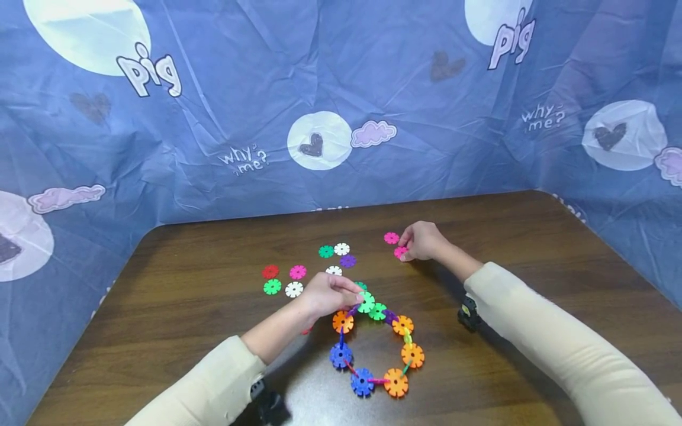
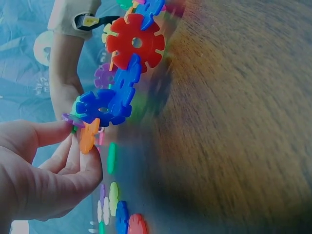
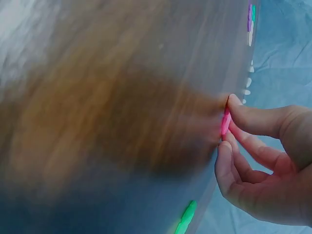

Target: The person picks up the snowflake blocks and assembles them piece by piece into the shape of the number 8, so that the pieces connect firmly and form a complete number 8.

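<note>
A ring of linked notched plastic discs (image 1: 341, 356), mostly orange and blue with green and purple links, is near the table's front. My left hand (image 1: 331, 294) pinches this ring at its far side, by a light green disc (image 1: 366, 302). In the left wrist view, the thumb and fingers of my left hand (image 2: 53, 170) are at small purple and orange discs (image 2: 89, 136) of the chain. Farther back on the right, my right hand (image 1: 423, 241) pinches a pink disc (image 3: 225, 122) between thumb and fingers. Another pink disc (image 1: 391, 238) lies just beyond it.
Loose discs lie on the brown table (image 1: 202, 331): a red disc (image 1: 270, 271), a green disc (image 1: 272, 287), a white disc (image 1: 294, 289) and a pink disc (image 1: 298, 272) at left, a purple disc (image 1: 348, 261) among others farther back. A blue printed cloth (image 1: 256, 89) hangs behind.
</note>
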Motion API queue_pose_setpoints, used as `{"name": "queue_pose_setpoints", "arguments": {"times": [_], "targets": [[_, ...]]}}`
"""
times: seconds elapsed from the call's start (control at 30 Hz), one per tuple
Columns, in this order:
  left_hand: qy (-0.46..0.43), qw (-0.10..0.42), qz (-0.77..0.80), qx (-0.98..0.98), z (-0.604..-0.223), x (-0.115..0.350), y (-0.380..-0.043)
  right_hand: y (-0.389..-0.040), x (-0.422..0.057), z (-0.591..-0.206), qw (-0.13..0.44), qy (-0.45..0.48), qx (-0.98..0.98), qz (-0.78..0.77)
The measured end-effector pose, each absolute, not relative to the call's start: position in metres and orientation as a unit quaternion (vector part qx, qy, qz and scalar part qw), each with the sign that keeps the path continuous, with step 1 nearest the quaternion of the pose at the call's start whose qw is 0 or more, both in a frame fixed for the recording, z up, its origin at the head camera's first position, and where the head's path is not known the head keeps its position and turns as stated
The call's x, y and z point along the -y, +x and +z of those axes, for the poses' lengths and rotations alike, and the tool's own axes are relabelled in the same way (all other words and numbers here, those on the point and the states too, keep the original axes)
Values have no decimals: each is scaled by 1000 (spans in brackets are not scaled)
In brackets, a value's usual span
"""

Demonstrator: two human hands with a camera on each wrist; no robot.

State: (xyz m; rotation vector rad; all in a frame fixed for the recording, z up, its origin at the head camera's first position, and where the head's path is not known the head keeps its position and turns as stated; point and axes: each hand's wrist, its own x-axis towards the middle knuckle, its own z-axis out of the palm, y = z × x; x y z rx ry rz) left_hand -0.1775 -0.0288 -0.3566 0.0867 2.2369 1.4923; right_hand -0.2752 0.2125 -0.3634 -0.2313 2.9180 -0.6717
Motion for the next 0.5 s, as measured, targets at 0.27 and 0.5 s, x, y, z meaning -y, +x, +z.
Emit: {"name": "queue_pose_setpoints", "arguments": {"times": [0.27,0.5], "targets": [[28,223,540,-811,-358,30,-178,-261,-200,-356,107,-77,-961,-245],[17,223,536,-814,-361,33,-180,-222,-182,-351,96,-155,-919,-349]]}}
